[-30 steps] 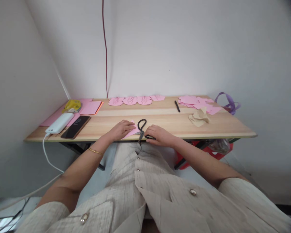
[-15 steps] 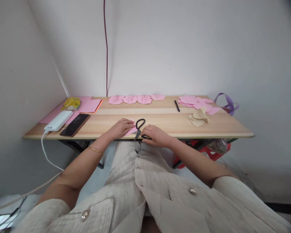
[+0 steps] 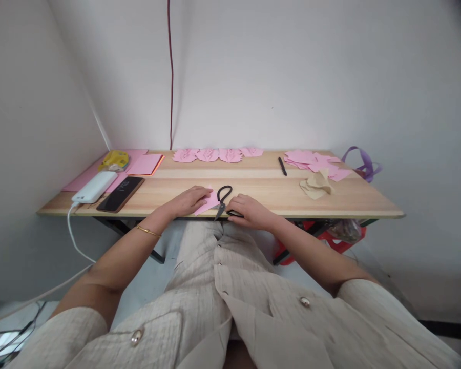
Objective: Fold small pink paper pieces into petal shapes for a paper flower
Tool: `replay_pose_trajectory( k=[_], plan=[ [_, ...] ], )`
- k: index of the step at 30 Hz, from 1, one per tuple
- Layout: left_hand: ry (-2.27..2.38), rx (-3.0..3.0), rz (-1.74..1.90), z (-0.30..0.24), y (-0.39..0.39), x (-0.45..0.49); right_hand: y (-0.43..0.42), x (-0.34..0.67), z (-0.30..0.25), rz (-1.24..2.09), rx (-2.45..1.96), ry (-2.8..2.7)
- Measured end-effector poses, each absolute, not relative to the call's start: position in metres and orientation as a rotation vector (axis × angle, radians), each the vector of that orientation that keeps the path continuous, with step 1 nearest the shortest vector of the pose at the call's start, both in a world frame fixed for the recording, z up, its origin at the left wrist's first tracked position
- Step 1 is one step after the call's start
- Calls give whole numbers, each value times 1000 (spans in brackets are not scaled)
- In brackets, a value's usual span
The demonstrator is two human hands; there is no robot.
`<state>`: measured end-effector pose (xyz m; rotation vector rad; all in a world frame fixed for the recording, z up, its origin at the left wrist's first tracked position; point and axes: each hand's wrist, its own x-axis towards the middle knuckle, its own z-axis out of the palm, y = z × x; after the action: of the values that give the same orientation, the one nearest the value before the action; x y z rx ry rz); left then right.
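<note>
My right hand [image 3: 249,211] is closed around one loop of a pair of black-handled scissors [image 3: 224,193] at the table's front edge. The other loop stands up free and the blades are spread apart, one pointing down past the edge. A piece of pink paper [image 3: 206,207] lies just left of the scissors, with one blade close to or against its edge; exact contact is too small to tell. My left hand [image 3: 190,200] holds this paper from the left, fingers bent over its upper side. The thumb is mostly hidden.
On the wooden table [image 3: 169,199], cut pink shapes [image 3: 207,155] line the back. A black pen [image 3: 282,166], pink pieces [image 3: 311,161] and crumpled tan paper [image 3: 317,184] lie right. A phone [image 3: 121,194], white power bank [image 3: 94,187], coloured sheets [image 3: 146,164] and yellow packet [image 3: 114,160] lie left.
My left hand has shifted slightly left, and more of the pink paper shows beside its fingers. My right hand keeps its hold on the scissors. The view has shifted a little.
</note>
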<state>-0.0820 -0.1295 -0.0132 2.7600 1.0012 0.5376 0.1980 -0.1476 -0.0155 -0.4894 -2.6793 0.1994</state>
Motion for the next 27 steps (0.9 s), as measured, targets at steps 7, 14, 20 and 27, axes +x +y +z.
replay_pose_trajectory(
  k=[7,14,20,27],
  plan=[
    [1018,2796,507,-10,-129,-80,-148,198,-15,221,-477,-2673],
    [1046,2796,506,-13,-128,-81,-151,188,-15,199,-463,-2688],
    [1067,2781,494,-13,-128,-80,-153,187,-15,225,-434,-2667],
    [1072,2780,498,-9,-129,-78,-153,177,-17,235,-406,-2685]
  ],
)
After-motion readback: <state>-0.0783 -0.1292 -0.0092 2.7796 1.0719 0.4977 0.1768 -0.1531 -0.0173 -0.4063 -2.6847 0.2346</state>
